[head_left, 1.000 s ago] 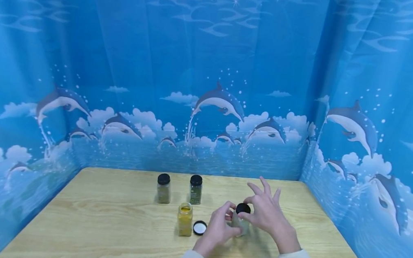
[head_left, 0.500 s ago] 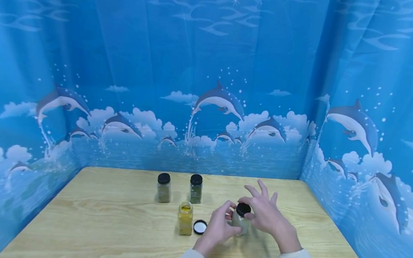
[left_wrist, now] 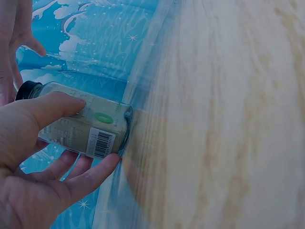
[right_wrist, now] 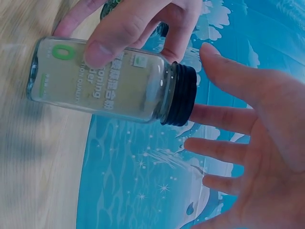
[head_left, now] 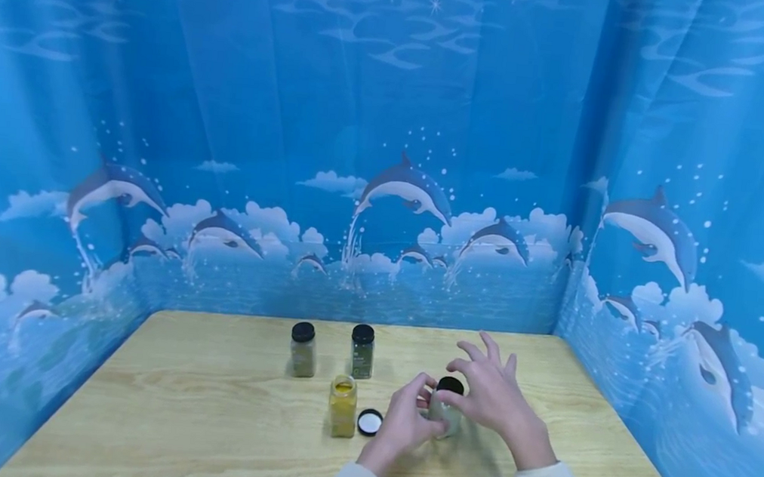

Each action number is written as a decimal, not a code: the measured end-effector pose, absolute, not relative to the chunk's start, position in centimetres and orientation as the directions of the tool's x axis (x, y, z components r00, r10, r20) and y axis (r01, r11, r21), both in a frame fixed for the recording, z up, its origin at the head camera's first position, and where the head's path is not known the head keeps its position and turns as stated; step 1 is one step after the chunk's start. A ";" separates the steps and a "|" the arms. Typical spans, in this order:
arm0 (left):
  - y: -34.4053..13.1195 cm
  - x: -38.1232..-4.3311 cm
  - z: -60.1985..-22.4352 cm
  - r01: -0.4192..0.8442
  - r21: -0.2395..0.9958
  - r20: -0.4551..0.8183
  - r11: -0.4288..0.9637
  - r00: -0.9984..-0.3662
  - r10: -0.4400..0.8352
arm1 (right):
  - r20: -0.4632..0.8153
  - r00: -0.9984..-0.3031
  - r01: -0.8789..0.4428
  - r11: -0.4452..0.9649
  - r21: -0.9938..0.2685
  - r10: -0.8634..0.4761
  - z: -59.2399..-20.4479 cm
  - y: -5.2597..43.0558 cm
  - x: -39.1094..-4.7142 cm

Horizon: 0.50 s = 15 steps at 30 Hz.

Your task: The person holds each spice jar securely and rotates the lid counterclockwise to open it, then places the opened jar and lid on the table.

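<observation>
My left hand [head_left: 405, 421] grips a glass spice jar [right_wrist: 128, 88] of pale powder around its body. It stands upright at the right of the table, its black screw lid [right_wrist: 181, 95] on top. In the left wrist view, the left thumb lies along one side of the jar [left_wrist: 71, 129] and the fingers support the other. My right hand [head_left: 496, 396] is beside the lid with its fingers spread. In the right wrist view, the right thumb is off the lid and the index fingertip is right at the lid's edge.
Left of my hands stands an uncapped jar of yellow powder [head_left: 342, 413], with a black lid [head_left: 370, 422] lying white inside up next to it. Two capped jars, one greyish [head_left: 303, 357] and one dark green [head_left: 362, 358], stand farther back. A dolphin-print curtain [head_left: 386, 193] surrounds the wooden table [head_left: 203, 412].
Half a second ago the right fingers were around the lid, turned farther left. Now they have swung back right and loosened from it. The left hand and the jar stay in place.
</observation>
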<state>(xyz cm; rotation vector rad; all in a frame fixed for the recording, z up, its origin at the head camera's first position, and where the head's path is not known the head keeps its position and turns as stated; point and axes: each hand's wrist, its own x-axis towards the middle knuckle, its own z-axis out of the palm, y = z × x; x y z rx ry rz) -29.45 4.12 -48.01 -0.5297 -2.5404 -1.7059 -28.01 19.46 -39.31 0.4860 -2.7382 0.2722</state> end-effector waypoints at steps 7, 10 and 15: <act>4.1 -29.3 -48.1 0.290 0.900 0.208 0.324 -0.942 0.265 | 0.370 -0.885 -0.340 0.935 -0.096 -0.284 -39.6 19.4 -28.0; 4.1 -29.4 -48.0 0.289 0.903 0.208 0.319 -0.942 0.265 | 0.355 -0.886 -0.349 0.932 -0.092 -0.297 -39.6 19.4 -28.0; 4.1 -29.4 -47.9 0.277 0.905 0.197 0.324 -0.946 0.258 | 0.297 -0.896 -0.380 0.916 -0.128 -0.330 -39.3 19.2 -27.8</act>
